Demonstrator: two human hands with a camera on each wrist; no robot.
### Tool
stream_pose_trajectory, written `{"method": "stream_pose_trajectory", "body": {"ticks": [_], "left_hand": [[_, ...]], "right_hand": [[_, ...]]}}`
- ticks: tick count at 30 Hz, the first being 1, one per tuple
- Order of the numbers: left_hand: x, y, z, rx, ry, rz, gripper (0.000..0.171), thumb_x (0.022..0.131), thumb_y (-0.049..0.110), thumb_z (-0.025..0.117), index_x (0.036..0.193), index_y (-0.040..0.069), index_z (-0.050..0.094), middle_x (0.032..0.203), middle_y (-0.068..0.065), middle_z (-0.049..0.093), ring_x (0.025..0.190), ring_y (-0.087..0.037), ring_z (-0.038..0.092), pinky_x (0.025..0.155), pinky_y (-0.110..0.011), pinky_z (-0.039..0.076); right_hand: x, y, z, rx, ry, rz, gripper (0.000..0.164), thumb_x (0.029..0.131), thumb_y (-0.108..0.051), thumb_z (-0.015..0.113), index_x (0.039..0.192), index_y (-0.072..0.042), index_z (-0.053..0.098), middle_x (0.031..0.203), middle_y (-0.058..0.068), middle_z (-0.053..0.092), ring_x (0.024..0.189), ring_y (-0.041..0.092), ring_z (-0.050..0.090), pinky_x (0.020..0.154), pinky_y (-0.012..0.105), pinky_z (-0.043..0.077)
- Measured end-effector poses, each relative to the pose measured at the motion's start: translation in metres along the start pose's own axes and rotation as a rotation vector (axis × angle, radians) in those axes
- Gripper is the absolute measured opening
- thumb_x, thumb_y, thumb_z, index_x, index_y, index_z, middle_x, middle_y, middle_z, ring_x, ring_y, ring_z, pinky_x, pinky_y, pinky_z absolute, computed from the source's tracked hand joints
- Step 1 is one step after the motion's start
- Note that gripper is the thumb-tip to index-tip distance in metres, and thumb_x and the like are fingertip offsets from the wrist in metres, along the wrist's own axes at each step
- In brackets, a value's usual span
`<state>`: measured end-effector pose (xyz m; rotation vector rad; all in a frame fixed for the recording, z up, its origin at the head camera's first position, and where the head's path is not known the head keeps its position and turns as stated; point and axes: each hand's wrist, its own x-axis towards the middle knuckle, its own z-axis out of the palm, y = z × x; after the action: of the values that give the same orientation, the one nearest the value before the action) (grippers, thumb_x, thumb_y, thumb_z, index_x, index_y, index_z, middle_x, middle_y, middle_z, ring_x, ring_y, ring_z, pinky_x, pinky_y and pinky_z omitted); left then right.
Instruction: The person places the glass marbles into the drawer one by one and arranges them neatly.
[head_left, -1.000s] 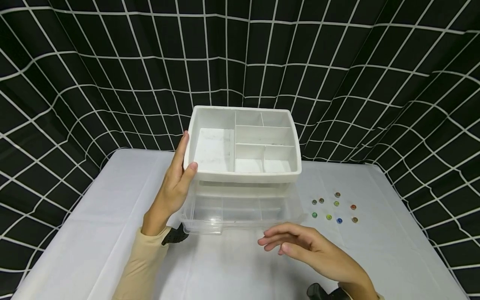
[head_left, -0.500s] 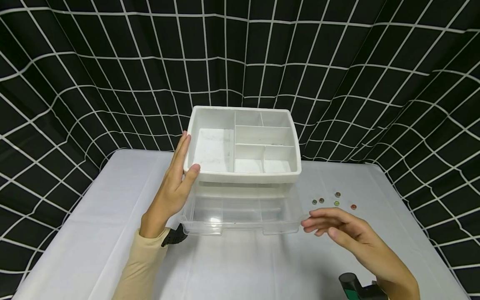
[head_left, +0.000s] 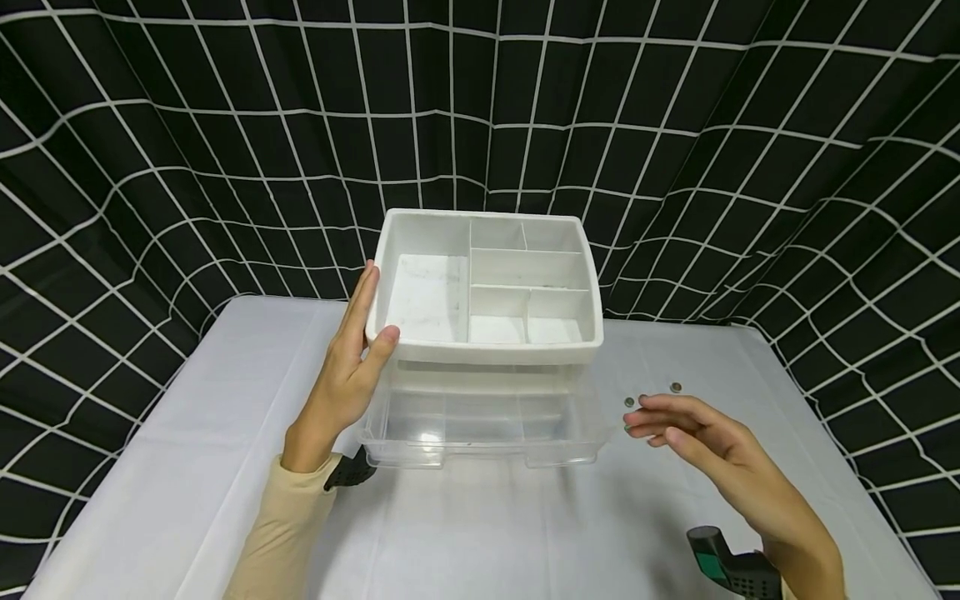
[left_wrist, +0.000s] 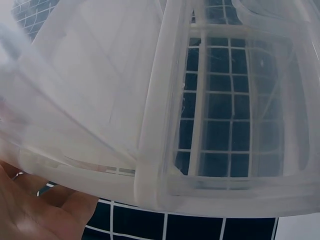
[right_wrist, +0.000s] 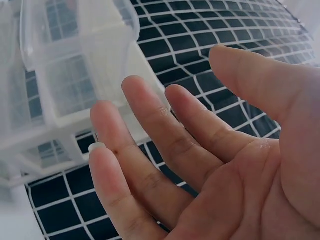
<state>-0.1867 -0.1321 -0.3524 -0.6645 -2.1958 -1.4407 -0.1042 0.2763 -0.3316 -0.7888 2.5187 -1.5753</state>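
Left hand (head_left: 341,375), fingers straight, touches the white box (head_left: 487,353); press gently. Right hand (head_left: 723,454), fingers loose, is near tiny beads (head_left: 676,387).

I identify colours as follows: white tray (head_left: 427,300), clear colourless drawer (head_left: 483,429), my beige left sleeve (head_left: 281,533), white surface (head_left: 187,442), far backdrop (head_left: 480,100) black with white grid.

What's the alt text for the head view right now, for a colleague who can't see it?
A person's left hand rests against the left side of a white divided tray, with a clear drawer jutting out below. The right hand, fingers relaxed, is over the white table near small round pieces. A black grid-patterned curtain hangs behind.
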Motion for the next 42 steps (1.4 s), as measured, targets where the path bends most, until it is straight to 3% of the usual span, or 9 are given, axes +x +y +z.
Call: {"method": "stream_pose_trajectory", "body": {"ticks": [5,12,19,28,35,42], "left_hand": [[0.001,0.000,0.000,-0.007,0.007,0.000,0.068,0.101,0.008,0.046,0.160,0.015,0.014,0.168,0.003,0.010,0.155,-0.015,0.008,0.125,-0.026,0.010],[0.001,-0.001,0.000,-0.012,0.005,-0.004,0.069,0.101,0.007,0.047,0.160,0.015,0.014,0.168,0.003,0.010,0.155,-0.015,0.008,0.125,-0.026,0.011],[-0.001,-0.002,0.002,-0.054,0.010,0.006,0.069,0.100,0.003,0.047,0.160,0.013,0.015,0.168,0.001,0.009,0.155,-0.016,0.010,0.122,-0.018,0.018],[-0.001,-0.003,0.002,-0.081,0.018,0.023,0.069,0.099,0.001,0.047,0.160,0.013,0.016,0.168,0.001,0.010,0.155,-0.017,0.011,0.119,-0.015,0.024],[-0.001,-0.003,0.002,-0.095,0.020,0.027,0.069,0.099,0.000,0.046,0.160,0.012,0.016,0.168,0.001,0.010,0.155,-0.018,0.012,0.117,-0.014,0.027],[-0.001,-0.003,0.003,-0.102,0.023,0.025,0.069,0.099,0.000,0.046,0.160,0.012,0.016,0.168,0.001,0.010,0.155,-0.018,0.014,0.116,-0.014,0.029]], "right_hand": [[0.002,0.009,-0.001,0.054,0.003,-0.044,0.040,0.101,0.010,0.037,0.140,0.004,0.047,0.128,0.004,0.067,0.115,0.011,0.066,0.097,0.015,0.049],[0.004,0.019,-0.001,0.046,0.042,0.061,0.035,0.102,0.004,0.044,0.135,0.001,0.052,0.125,-0.001,0.068,0.112,0.008,0.066,0.095,0.012,0.049],[0.008,0.032,-0.002,0.047,0.052,0.076,0.033,0.101,0.003,0.048,0.133,0.008,0.050,0.124,-0.004,0.067,0.110,0.008,0.067,0.093,0.014,0.051],[0.012,0.044,-0.003,-0.031,0.130,0.150,0.031,0.101,-0.005,0.054,0.131,-0.001,0.056,0.122,0.002,0.069,0.106,0.004,0.067,0.087,0.014,0.052],[0.013,0.055,-0.001,-0.140,0.151,0.202,0.031,0.100,-0.014,0.058,0.130,-0.004,0.059,0.117,-0.020,0.067,0.105,-0.004,0.064,0.085,0.014,0.053],[0.014,0.064,-0.003,-0.169,0.147,0.223,0.034,0.100,-0.015,0.059,0.129,0.001,0.058,0.115,-0.024,0.065,0.101,-0.004,0.064,0.083,0.015,0.053]]}}
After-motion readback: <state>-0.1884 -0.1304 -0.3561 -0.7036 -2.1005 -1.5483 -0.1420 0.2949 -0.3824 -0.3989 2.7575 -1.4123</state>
